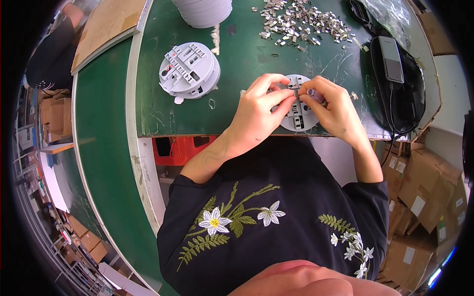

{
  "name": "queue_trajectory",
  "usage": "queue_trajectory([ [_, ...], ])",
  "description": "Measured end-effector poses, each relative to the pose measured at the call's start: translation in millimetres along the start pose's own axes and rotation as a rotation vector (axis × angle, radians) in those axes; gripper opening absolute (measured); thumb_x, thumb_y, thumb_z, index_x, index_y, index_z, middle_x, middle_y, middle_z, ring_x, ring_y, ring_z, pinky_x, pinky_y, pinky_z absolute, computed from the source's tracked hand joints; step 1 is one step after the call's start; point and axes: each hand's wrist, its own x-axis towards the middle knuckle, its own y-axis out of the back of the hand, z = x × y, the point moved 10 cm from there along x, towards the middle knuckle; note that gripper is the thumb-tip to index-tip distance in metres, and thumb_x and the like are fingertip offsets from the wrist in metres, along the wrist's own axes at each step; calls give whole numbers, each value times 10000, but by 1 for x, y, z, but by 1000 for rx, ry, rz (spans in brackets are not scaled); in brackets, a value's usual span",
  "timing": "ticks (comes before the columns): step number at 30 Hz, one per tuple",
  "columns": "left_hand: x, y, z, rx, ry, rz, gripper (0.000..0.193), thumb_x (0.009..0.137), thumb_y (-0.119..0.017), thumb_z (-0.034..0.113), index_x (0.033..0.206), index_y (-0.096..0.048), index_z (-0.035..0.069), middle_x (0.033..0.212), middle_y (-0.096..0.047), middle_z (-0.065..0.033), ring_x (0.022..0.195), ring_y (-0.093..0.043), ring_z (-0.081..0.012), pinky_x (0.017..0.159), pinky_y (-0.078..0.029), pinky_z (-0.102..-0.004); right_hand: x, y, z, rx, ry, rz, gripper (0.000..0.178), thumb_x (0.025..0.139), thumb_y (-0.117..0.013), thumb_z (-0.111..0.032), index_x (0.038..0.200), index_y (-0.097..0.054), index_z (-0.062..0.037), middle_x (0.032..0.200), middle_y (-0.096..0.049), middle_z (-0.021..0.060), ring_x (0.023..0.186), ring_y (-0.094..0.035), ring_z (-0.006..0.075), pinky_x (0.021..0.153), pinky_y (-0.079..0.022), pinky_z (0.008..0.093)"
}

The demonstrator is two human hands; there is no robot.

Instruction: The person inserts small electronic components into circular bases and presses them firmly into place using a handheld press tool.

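Both of my hands meet over a round light-grey plastic base [307, 120] with raised slots and dark openings, lying near the front edge of the green table. My left hand [264, 104] is pinched closed above the base's left side; whatever its fingertips hold is hidden or too small to name. Opposite it, my right hand [335, 106] is closed, thumb and fingers meeting over the middle of the base. A purplish, shiny, rounded piece [316, 96] shows within its grip, most of it covered by the fingers. Small metal clips [303, 22] lie heaped beyond my hands.
To the left stands a short stack of similar grey bases [190, 71], with a taller grey stack [203, 12] behind. A black tray [405, 108] with a grey power bank [391, 59] and cable sits at right. Cardboard boxes [424, 182] crowd the right side; a red stool [180, 149] is under the table.
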Motion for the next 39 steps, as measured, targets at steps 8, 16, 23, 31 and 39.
queue_trajectory([
  [8,-2,2,-4,-19,41,-33,157,792,-721,-60,947,-734,-37,1122,-647,-97,826,-604,-161,684,-509,-246,5,-12,-6,-71,73,-125,137,814,-620,40,951,-610,29,846,-620,115,624,-537,270,589,-447,359],
  [16,-4,3,-4,-5,40,-21,160,788,-710,-67,944,-731,-36,1118,-652,-97,827,-607,-165,683,-509,-253,4,-16,-14,-181,168,-115,163,797,-615,40,954,-581,12,856,-614,134,596,-579,329,567,-471,406],
  [23,-4,4,-1,45,2,-27,166,792,-705,-63,954,-726,-33,1125,-651,-98,814,-604,-168,667,-496,-256,5,-24,-19,-412,136,-170,209,772,-590,77,970,-585,9,895,-610,110,622,-534,262,604,-462,366],
  [31,-3,6,-4,2,46,-49,174,791,-701,-46,963,-722,-23,1129,-648,-84,818,-593,-160,668,-484,-249,12,-19,-17,-249,167,-150,179,767,-629,70,941,-648,30,820,-619,80,574,-500,201,536,-422,293],
  [39,10,4,7,89,-14,-118,173,776,-700,-44,946,-710,-12,1126,-648,-66,787,-591,-165,669,-486,-247,4,16,3,102,-160,27,104,806,-679,-15,906,-702,1,709,-631,45,528,-439,111,481,-371,231],
])
